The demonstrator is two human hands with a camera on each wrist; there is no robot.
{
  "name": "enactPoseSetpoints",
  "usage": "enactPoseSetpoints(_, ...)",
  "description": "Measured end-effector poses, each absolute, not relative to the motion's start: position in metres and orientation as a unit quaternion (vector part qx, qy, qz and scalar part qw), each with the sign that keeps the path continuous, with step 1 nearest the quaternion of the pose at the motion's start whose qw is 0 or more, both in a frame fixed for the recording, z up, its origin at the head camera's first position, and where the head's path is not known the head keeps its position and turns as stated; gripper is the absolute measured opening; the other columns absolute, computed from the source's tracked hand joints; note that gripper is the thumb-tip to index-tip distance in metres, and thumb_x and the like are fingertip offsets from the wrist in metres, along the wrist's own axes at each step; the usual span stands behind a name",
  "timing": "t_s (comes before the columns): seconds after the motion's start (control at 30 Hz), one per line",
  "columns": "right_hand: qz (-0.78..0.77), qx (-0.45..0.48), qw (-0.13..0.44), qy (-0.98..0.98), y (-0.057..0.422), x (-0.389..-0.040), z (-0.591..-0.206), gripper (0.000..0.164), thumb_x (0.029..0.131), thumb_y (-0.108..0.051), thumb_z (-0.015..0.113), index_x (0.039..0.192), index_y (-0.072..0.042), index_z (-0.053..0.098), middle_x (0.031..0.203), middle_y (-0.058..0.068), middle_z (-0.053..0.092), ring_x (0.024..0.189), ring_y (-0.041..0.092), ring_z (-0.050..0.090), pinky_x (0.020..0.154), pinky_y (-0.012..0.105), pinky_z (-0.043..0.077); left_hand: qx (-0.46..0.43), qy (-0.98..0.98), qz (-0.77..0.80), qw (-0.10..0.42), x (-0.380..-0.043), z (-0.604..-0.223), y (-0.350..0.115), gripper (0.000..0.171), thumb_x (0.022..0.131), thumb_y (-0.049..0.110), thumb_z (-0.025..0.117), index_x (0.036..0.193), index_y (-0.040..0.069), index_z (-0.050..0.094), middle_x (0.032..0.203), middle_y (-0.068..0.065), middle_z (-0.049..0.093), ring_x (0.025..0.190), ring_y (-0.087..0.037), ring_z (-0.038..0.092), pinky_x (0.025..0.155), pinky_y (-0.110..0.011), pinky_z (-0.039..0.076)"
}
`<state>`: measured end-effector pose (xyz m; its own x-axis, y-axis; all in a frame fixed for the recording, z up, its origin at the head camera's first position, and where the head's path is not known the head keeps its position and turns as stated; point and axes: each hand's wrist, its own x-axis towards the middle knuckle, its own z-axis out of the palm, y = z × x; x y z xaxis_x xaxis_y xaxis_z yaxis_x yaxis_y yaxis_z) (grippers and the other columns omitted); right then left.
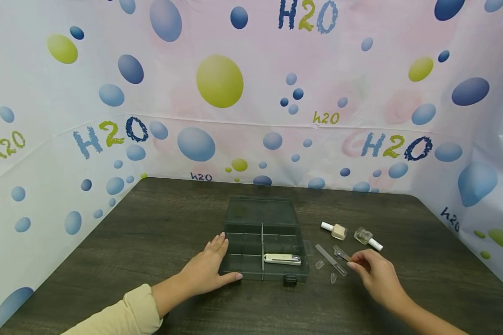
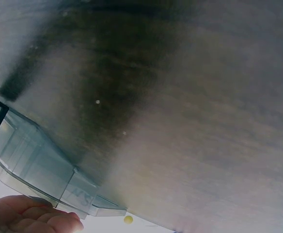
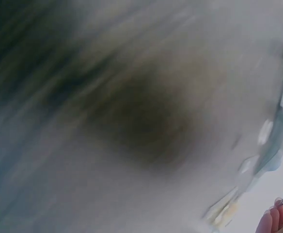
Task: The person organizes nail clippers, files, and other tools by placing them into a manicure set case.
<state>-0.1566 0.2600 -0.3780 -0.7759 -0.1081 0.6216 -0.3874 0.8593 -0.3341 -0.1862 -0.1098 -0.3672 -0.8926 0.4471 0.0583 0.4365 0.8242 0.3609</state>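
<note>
A dark translucent divided box (image 1: 243,275) stands on the table with its lid raised at the back. My left hand (image 1: 205,270) touches its left side, fingers straight and thumb at the front corner; part of that hand (image 2: 30,216) also shows in the left wrist view. A cream nail clipper (image 1: 282,259) lies in the front right compartment. To the right of the box, my right hand (image 1: 377,274) pinches a slim metal tool (image 1: 343,254) with a clear piece at its far end. The tool's exact kind is too small to tell.
A grey nail file (image 1: 331,260) lies between the box and my right hand, with small clear pieces (image 1: 320,264) near it. Two white-capped nail polish bottles, one beige (image 1: 339,231) and one clear (image 1: 363,236), lie farther back. A printed sheet (image 1: 251,93) surrounds the table.
</note>
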Motion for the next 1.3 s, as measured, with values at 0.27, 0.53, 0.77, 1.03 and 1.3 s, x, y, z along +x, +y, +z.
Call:
enactPoseSetpoints(0.27, 0.25, 0.161, 0.298, -0.907, 0.237, -0.156, -0.37, 0.02, 0.067, 0.005, 0.075, 0.076, -0.006, 0.062, 0.072, -0.006, 0.056, 0.063, -0.006, 0.047, 0.053, 0.018, 0.046, 0.229, 0.955, 0.188, 0.018, -0.184, -0.365, -0.109, 0.088, 0.082, 0.053, 0.063, 0.138, -0.01, 0.035, 0.149, -0.026, 0.025, 0.139, -0.037, 0.025, 0.111, -0.049, 0.029)
enactPoseSetpoints(0.53, 0.276, 0.193, 0.274, -0.901, 0.211, -0.161, -0.36, 0.021, 0.068, 0.005, 0.075, 0.076, -0.01, 0.061, 0.073, -0.008, 0.055, 0.064, -0.005, 0.048, 0.054, 0.017, 0.046, 0.229, 0.955, 0.187, 0.019, -0.184, -0.365, -0.11, 0.089, 0.082, 0.053, 0.062, 0.138, -0.01, 0.035, 0.149, -0.026, 0.025, 0.139, -0.038, 0.026, 0.11, -0.049, 0.03)
enactPoseSetpoints(0.77, 0.296, 0.244, 0.22, -0.897, 0.19, -0.169, -0.353, 0.015, 0.074, 0.0, 0.072, 0.077, -0.01, 0.061, 0.074, -0.008, 0.055, 0.064, -0.004, 0.045, 0.053, 0.017, 0.044, 0.228, 0.955, 0.19, 0.02, -0.184, -0.364, -0.11, 0.089, 0.082, 0.054, 0.062, 0.138, -0.01, 0.035, 0.149, -0.026, 0.025, 0.139, -0.038, 0.025, 0.11, -0.049, 0.029)
enactPoseSetpoints(1.03, 0.307, 0.275, 0.134, -0.901, 0.173, -0.183, -0.353, 0.007, 0.08, -0.005, 0.068, 0.08, -0.007, 0.062, 0.075, -0.002, 0.057, 0.063, -0.001, 0.045, 0.053, 0.018, 0.043, 0.231, 0.955, 0.184, 0.019, -0.184, -0.365, -0.11, 0.088, 0.082, 0.053, 0.062, 0.138, -0.009, 0.035, 0.149, -0.026, 0.024, 0.139, -0.038, 0.025, 0.11, -0.05, 0.03)
enactPoseSetpoints(1.3, 0.276, 0.292, 0.051, -0.914, 0.165, -0.191, -0.349, 0.007, 0.083, -0.009, 0.067, 0.079, -0.008, 0.062, 0.077, -0.003, 0.058, 0.066, 0.001, 0.047, 0.055, 0.018, 0.044, 0.231, 0.954, 0.188, 0.016, -0.185, -0.366, -0.11, 0.088, 0.083, 0.053, 0.062, 0.138, -0.01, 0.035, 0.149, -0.026, 0.024, 0.139, -0.039, 0.025, 0.109, -0.051, 0.03)
